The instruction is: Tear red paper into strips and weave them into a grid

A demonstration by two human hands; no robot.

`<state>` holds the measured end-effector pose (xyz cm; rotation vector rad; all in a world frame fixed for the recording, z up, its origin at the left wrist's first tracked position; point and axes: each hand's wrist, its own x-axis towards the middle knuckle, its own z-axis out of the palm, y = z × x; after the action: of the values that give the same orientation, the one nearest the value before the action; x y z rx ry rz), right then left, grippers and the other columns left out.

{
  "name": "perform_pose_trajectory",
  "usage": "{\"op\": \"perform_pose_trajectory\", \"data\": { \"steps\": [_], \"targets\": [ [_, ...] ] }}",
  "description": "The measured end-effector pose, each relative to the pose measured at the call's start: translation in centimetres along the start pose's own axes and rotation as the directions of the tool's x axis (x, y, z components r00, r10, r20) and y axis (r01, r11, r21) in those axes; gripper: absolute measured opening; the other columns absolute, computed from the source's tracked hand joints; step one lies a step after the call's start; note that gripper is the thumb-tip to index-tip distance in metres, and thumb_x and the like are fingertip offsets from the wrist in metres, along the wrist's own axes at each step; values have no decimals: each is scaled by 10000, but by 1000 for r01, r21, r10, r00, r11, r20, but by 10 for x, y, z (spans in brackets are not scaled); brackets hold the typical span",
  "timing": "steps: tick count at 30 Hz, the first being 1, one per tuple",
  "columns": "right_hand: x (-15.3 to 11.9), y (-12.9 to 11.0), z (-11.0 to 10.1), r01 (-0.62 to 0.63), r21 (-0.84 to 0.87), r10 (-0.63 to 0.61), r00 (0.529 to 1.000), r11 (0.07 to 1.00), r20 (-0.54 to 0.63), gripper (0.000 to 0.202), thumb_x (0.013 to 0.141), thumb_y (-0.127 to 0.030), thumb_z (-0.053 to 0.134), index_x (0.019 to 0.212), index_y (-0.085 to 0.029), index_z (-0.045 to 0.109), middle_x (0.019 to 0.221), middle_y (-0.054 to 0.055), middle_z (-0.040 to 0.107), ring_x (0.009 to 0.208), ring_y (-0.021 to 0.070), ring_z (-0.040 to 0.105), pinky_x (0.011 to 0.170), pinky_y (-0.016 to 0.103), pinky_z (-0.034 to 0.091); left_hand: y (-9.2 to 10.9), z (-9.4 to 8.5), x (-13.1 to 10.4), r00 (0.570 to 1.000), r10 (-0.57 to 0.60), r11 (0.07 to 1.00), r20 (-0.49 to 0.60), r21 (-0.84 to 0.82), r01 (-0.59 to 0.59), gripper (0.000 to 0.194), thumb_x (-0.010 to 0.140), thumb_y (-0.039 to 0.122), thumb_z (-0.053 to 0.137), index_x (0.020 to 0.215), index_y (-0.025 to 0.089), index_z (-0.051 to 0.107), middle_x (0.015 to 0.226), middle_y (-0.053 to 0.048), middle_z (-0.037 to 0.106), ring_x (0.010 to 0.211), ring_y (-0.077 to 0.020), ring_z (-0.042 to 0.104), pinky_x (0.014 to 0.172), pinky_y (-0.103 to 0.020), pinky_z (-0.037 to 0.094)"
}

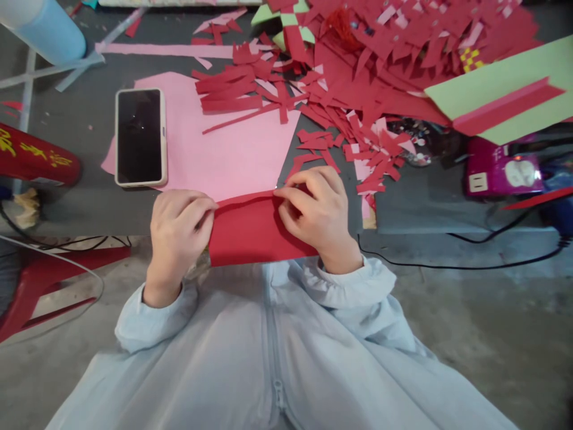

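Note:
A sheet of red paper (255,236) lies across the table's front edge, its near part overhanging toward my body. My left hand (179,230) pinches its upper left corner. At the upper right edge my right hand (319,212) pinches the sheet between thumb and fingers, with a tiny bright spot at the fingertips that I cannot make out. The far edge looks folded or curled into a narrow strip between the hands. Just beyond it, a large pink paper sheet (224,149) lies flat, with a smartphone (139,137) resting on its left part.
Red paper scraps (385,77) pile up at the back right. A green folded card (492,83) stands at right above a purple box (501,170) with cables. On the left are a red cylinder (36,155) with yellow writing and a blue bottle (54,33).

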<state>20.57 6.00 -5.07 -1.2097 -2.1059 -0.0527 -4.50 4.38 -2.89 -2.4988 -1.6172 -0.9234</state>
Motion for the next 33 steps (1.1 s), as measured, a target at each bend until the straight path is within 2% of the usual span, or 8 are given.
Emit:
{"op": "perform_pose_trajectory", "data": {
  "steps": [4,9,14,21,26,29,31,33],
  "targets": [
    [10,-14,-13,-113,41,108,989,993,104,182,917,-230,552,899,-214,732,921,86,660,916,244,562,847,439,462,2,1,-7,979,162,986,-121,-15,-165,177,839,84,615,825,249,678,866,-7,748,788,-170,677,713,-337,515],
    [25,-32,-27,-64,119,41,982,991,184,232,984,-294,530,959,-203,741,959,88,694,919,219,568,842,390,465,3,-4,-13,934,305,951,-184,17,-307,170,818,82,645,808,244,694,909,-1,759,810,-178,715,740,-356,570],
    [28,-40,-32,-42,199,-4,974,979,226,232,985,-329,550,979,-218,753,936,74,697,907,202,568,857,376,467,8,-9,-14,896,355,912,-265,-113,-394,232,782,15,666,842,236,710,917,-11,762,857,-196,729,737,-359,588],
    [29,-47,-31,-4,303,-81,961,953,265,257,1006,-317,512,974,-197,737,943,71,720,909,191,578,867,368,462,18,-14,-9,842,471,876,-264,29,-481,201,783,45,679,807,242,645,895,3,755,809,-175,736,671,-315,616],
    [30,-48,-27,-14,346,-95,950,938,298,268,1010,-317,497,880,-192,696,891,62,713,882,193,569,852,358,449,20,-10,-15,870,412,902,-271,-13,-431,229,781,43,664,885,247,661,921,-18,758,812,-188,738,669,-325,622],
    [29,-47,-25,-6,312,-95,947,950,306,274,1013,-309,490,860,-190,682,870,58,705,862,191,557,843,355,439,25,-8,-17,928,253,934,-274,-182,-308,268,764,73,641,979,232,655,916,-43,746,796,-188,717,682,-338,608],
    [28,-47,-25,13,280,-101,949,960,299,265,1014,-296,489,870,-189,685,877,58,708,865,193,553,839,355,436,29,-8,-16,966,122,932,-228,-308,-191,290,770,143,628,1053,205,645,915,-63,738,812,-201,703,715,-364,595],
    [26,-48,-26,44,257,-119,952,965,282,247,1009,-273,497,887,-183,692,887,61,712,874,196,553,836,356,438,33,-9,-14,985,50,930,-164,-353,-106,305,800,264,649,1096,192,639,913,-67,736,820,-211,697,745,-380,582]
  ]
}}
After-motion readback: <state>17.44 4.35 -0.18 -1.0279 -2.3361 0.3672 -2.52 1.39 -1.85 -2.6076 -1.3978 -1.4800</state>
